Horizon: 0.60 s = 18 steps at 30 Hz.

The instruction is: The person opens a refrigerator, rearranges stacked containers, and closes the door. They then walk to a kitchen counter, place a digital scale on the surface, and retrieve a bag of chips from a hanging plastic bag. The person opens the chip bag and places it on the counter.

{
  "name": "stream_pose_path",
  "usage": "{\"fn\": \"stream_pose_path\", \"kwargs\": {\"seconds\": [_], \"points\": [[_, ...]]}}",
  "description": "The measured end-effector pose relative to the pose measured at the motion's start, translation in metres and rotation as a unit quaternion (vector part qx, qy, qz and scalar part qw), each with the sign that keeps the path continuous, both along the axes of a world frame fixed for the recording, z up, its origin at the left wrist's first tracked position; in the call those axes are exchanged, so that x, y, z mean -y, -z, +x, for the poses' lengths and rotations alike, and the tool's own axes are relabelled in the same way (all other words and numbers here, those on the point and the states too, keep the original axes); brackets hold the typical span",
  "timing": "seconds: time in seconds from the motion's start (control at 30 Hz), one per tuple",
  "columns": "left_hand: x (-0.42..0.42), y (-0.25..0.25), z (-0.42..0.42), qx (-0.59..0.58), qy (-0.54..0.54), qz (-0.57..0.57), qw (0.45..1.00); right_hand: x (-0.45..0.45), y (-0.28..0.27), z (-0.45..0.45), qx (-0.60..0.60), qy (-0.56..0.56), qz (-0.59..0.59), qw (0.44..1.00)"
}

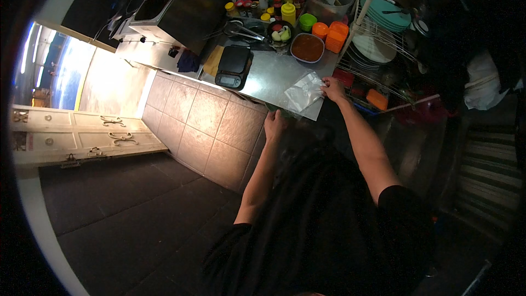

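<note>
Clear plastic bags [305, 91] lie in a small stack at the front right corner of a stainless steel counter [269, 67]. My right hand [333, 89] pinches their right edge between thumb and fingers. Lower and to the left, my left hand [275, 124] is at the counter's front edge with its fingers bent. It touches or holds a dark green thing [283, 111], which is too dim to name; the grip itself is partly hidden. Left of the bags stands a black digital kitchen scale [233, 65].
Behind the bags sit a tub of reddish-brown sauce [307, 47], orange containers [337, 37] and several squeeze bottles [288, 13]. A wire rack [376, 78] with stacked plates [374, 45] borders the counter's right side. A cream metal door [90, 133] stands at left, beside tiled floor [205, 121].
</note>
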<state>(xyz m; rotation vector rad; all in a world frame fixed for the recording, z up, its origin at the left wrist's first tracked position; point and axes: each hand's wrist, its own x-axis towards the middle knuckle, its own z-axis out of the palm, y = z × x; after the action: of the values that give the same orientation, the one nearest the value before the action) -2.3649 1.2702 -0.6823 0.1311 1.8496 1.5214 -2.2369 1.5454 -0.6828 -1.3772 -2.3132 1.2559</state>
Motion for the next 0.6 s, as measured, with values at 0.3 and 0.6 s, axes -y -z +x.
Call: {"fn": "stream_pose_path", "kwargs": {"seconds": [0.3,0.6], "points": [[0.103,0.005,0.014,0.021,-0.041,-0.113,0.993,0.024,-0.041,0.018,-0.045,0.044,0.071,0.996],[0.201,0.096,0.030,0.178,0.090,-0.230,0.952,0.046,-0.079,0.157,-0.003,0.153,0.119,0.981]]}}
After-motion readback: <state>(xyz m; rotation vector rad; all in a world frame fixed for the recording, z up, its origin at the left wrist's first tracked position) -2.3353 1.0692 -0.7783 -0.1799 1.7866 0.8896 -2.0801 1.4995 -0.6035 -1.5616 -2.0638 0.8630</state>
